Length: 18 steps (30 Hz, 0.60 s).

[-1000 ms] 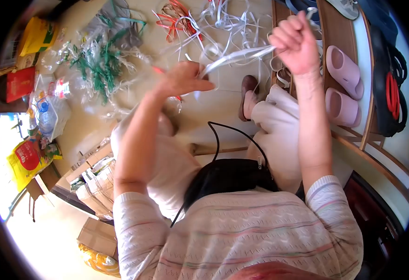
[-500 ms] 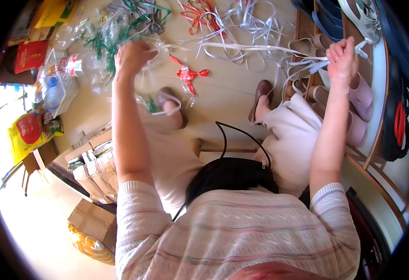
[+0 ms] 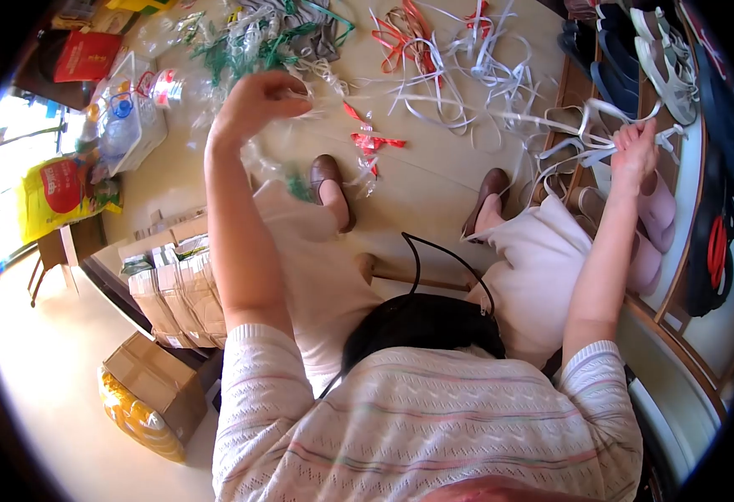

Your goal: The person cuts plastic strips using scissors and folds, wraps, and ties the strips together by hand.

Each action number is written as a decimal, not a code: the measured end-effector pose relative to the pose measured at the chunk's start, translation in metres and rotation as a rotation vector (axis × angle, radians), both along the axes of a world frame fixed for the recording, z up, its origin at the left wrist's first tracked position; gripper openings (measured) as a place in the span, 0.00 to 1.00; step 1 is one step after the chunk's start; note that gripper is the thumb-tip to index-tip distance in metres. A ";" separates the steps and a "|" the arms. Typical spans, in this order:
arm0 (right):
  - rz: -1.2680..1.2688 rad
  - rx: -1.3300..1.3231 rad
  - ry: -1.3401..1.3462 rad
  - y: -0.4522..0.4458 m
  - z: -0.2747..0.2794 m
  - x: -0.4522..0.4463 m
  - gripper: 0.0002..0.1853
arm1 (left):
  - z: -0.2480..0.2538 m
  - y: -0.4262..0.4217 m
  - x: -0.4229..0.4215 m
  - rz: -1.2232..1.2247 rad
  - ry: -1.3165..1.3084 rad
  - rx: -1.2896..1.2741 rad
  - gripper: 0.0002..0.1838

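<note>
My right hand is closed around a bundle of white plastic ribbon, beside the shoe rack. Loops and ends stick out around its fingers. From there a pale strand stretches left across the floor, blurred by motion. My left hand is raised near the clear and green plastic scraps, its fingers curved and the thumb apart, with nothing plainly held. Between the hands on the floor lies a red plastic ribbon piece. Farther off are tangled white ribbons and red ribbons.
A shoe rack with shoes and slippers runs along the right. On the left stand a white basket with plastic bottles, a yellow bag and cardboard boxes. A black bag rests on my lap.
My view has shifted slightly. The left hand has gone from a closed grip at the strand to a looser, opened shape. The right hand still grips the ribbon, lower and farther right.
</note>
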State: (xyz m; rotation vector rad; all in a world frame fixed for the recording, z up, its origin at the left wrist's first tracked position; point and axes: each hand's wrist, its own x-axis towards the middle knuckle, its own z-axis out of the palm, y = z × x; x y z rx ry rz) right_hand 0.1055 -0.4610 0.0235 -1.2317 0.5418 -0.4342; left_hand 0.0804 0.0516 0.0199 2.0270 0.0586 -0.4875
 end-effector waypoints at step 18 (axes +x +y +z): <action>0.031 0.037 0.012 0.003 -0.010 0.007 0.18 | -0.023 0.067 -0.022 0.766 -0.281 0.120 0.12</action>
